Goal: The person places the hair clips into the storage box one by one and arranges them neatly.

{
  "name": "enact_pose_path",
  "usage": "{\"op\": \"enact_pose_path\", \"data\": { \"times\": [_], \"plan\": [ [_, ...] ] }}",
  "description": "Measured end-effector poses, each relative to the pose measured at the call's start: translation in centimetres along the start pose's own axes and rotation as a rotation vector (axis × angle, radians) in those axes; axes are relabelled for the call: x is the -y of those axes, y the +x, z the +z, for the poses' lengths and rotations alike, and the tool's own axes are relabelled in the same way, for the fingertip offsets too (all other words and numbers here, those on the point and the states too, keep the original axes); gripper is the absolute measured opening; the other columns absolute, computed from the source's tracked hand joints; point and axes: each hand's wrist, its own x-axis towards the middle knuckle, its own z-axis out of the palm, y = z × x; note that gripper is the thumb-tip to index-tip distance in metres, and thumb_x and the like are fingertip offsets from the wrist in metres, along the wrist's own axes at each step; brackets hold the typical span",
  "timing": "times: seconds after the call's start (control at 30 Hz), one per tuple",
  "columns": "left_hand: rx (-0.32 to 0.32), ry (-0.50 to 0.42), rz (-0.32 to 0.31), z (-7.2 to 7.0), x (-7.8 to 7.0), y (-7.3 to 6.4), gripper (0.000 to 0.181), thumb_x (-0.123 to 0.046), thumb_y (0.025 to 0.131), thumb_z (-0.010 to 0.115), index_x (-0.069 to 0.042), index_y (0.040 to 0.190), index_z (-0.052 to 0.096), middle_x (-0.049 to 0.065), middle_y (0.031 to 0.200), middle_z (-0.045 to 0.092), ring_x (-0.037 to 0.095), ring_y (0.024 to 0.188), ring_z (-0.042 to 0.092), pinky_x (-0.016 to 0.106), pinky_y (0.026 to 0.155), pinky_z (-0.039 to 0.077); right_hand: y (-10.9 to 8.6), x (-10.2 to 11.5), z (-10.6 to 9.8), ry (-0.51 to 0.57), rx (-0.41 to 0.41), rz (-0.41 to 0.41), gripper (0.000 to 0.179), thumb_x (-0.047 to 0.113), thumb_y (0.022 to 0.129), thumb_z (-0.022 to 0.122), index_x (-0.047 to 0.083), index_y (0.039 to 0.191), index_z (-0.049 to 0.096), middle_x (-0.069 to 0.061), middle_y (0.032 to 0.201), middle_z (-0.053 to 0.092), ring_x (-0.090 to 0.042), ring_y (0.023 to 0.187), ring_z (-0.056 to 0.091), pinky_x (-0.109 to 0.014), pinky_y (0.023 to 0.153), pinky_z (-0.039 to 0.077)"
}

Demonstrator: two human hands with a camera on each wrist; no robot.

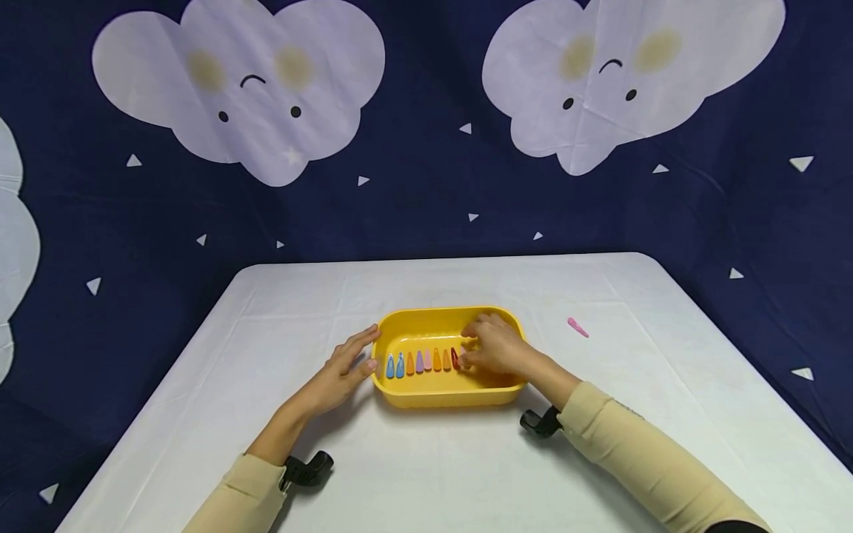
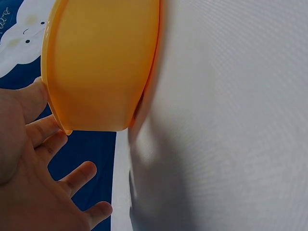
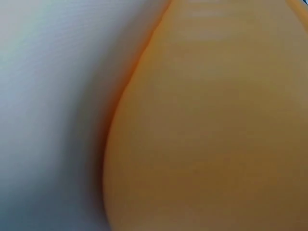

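A yellow tray (image 1: 436, 400) stands on the table, with a row of several snap hair clips in it: blue (image 1: 400, 365), orange (image 1: 436, 360), purple (image 1: 419, 361), pink and red (image 1: 455, 358). My left hand (image 1: 340, 377) touches the tray's left end; in the left wrist view the thumb and index finger (image 2: 45, 129) meet the rim, the others spread apart. Inside the tray, my right hand (image 1: 496, 346) bends its thumb and fingers around a small pink hair clip at the row's right end, mostly hidden. The right wrist view shows only the tray's outer wall (image 3: 207, 125) and the cloth.
A pink hair clip (image 1: 577, 327) lies alone on the white tablecloth (image 1: 426, 474), right of the tray. Black wrist mounts (image 1: 308, 470) hang under both forearms. A dark blue curtain (image 1: 426, 207) with clouds hangs behind the table.
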Motion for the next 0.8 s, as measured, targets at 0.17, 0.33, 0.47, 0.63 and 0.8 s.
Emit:
{"op": "enact_pose_path", "data": {
  "times": [0.17, 0.33, 0.47, 0.63, 0.8],
  "plan": [
    [-0.002, -0.005, -0.003, 0.0, 0.1, 0.0, 0.053, -0.028, 0.098, 0.049, -0.015, 0.147, 0.033, 0.004, 0.159, 0.020, 0.034, 0.142, 0.018, 0.061, 0.114, 0.016, 0.0, 0.2, -0.7, 0.042, -0.021, 0.000, 0.045, 0.032, 0.079, 0.075, 0.007, 0.115, 0.065, -0.008, 0.116, 0.063, -0.029, 0.114, 0.050, -0.043, 0.101, 0.041],
    [-0.003, -0.010, 0.001, 0.0, 0.2, 0.0, 0.053, -0.027, 0.098, 0.049, -0.015, 0.147, 0.032, 0.004, 0.159, 0.020, 0.035, 0.142, 0.018, 0.060, 0.114, 0.016, -0.2, 0.2, -2.1, 0.065, -0.061, -0.002, 0.048, 0.036, 0.080, 0.074, 0.007, 0.118, 0.065, -0.010, 0.118, 0.063, -0.029, 0.114, 0.051, -0.045, 0.102, 0.040],
    [0.000, -0.011, -0.001, 0.0, 0.2, 0.0, 0.054, -0.029, 0.098, 0.049, -0.016, 0.147, 0.032, 0.003, 0.159, 0.020, 0.034, 0.143, 0.017, 0.060, 0.115, 0.015, -0.6, -0.3, -3.5, 0.102, -0.102, 0.034, 0.049, 0.037, 0.081, 0.073, 0.008, 0.119, 0.064, -0.009, 0.115, 0.062, -0.027, 0.111, 0.052, -0.046, 0.100, 0.041],
    [0.005, -0.009, -0.007, 0.0, 0.2, 0.0, 0.054, -0.030, 0.098, 0.049, -0.017, 0.148, 0.032, 0.002, 0.159, 0.019, 0.034, 0.143, 0.017, 0.061, 0.115, 0.014, -1.2, -1.6, -5.2, 0.131, -0.170, 0.044, 0.048, 0.036, 0.081, 0.073, 0.008, 0.119, 0.064, -0.011, 0.115, 0.064, -0.029, 0.110, 0.054, -0.047, 0.096, 0.043],
    [0.004, -0.010, -0.003, 0.0, 0.2, 0.1, 0.053, -0.026, 0.099, 0.049, -0.016, 0.147, 0.032, 0.003, 0.159, 0.020, 0.034, 0.143, 0.017, 0.060, 0.115, 0.014, -1.8, -3.1, -6.5, 0.154, -0.202, 0.067, 0.049, 0.035, 0.082, 0.072, 0.008, 0.121, 0.063, -0.012, 0.116, 0.064, -0.032, 0.109, 0.056, -0.047, 0.091, 0.047]
  ]
}}
